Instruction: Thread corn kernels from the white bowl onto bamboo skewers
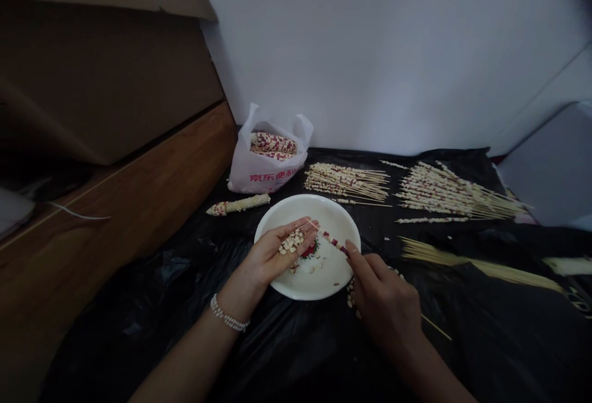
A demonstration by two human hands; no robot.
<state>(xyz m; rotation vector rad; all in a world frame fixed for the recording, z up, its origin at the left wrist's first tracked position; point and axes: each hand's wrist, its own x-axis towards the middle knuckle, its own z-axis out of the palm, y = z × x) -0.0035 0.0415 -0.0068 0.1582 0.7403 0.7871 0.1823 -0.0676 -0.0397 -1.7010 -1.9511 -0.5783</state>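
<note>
My left hand is turned palm up over the left part of a white bowl, with pale corn kernels lying in the palm and on the fingers. At the bowl's right side my right hand is closed on a thin wooden skewer threaded with pale and dark red kernels. The skewer's bare tip points up and left, close to my left fingertips. Some loose kernels lie in the bowl.
Behind the bowl stands a white plastic bag of corn cobs, with a partly stripped cob before it. Threaded skewers lie in piles to the right, above bare skewers. Black plastic sheeting covers the surface.
</note>
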